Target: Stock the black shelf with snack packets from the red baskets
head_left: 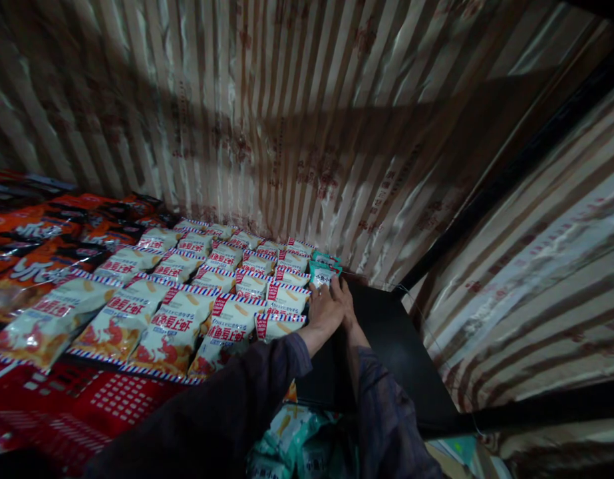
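My left hand (324, 313) and my right hand (344, 303) are close together at the far end of a black shelf. Between and in front of their fingertips stands a small teal snack bag (323, 271) with white and dark lettering, and my fingers close on its near edge. Another teal edge shows just behind it. To the left of my left hand, rows of white snack bags (171, 326) with red lettering and red-and-blue striped edges lean back. The fingertips and the lower part of the teal bag are partly hidden.
Orange and black snack bags (42, 266) fill the left side. A red perforated basket (112, 399) stands at the lower left. More teal bags (291, 439) lie below my forearms. The black shelf (396, 352) extends right to a dark metal post (486, 193), with a striped plastic sheet (297, 120) behind.
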Action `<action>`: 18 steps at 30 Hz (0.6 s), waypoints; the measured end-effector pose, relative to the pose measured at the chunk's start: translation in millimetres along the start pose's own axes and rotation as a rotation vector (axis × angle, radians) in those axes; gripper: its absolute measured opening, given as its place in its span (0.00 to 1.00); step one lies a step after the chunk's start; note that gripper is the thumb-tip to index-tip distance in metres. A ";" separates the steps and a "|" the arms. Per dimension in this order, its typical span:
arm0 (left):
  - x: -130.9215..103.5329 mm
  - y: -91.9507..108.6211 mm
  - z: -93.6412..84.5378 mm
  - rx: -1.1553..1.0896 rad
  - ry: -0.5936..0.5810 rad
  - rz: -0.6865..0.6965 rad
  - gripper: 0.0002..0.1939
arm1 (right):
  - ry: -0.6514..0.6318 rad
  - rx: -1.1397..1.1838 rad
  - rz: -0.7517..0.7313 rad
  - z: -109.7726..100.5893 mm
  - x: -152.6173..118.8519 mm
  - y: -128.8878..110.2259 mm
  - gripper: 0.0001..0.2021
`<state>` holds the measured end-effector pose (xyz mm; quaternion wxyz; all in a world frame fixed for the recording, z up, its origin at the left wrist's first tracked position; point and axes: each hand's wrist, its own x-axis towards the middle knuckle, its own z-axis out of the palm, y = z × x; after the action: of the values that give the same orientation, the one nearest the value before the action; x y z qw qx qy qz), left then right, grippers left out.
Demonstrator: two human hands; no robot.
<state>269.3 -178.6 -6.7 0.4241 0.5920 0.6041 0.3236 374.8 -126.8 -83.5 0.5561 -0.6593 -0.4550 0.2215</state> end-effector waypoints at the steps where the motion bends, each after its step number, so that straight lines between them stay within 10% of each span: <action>1: -0.4 0.4 -0.7 0.013 -0.021 -0.019 0.22 | -0.014 -0.010 0.040 0.7 3.6 -2.3 0.32; 18: -7.5 1.4 -2.0 0.018 -0.050 0.027 0.26 | 0.011 -0.149 0.065 0.6 14.9 -16.1 0.32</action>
<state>267.7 -185.7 -3.6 0.4295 0.6117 0.5881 0.3090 375.9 -114.4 -65.4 0.5006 -0.7144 -0.4454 0.2013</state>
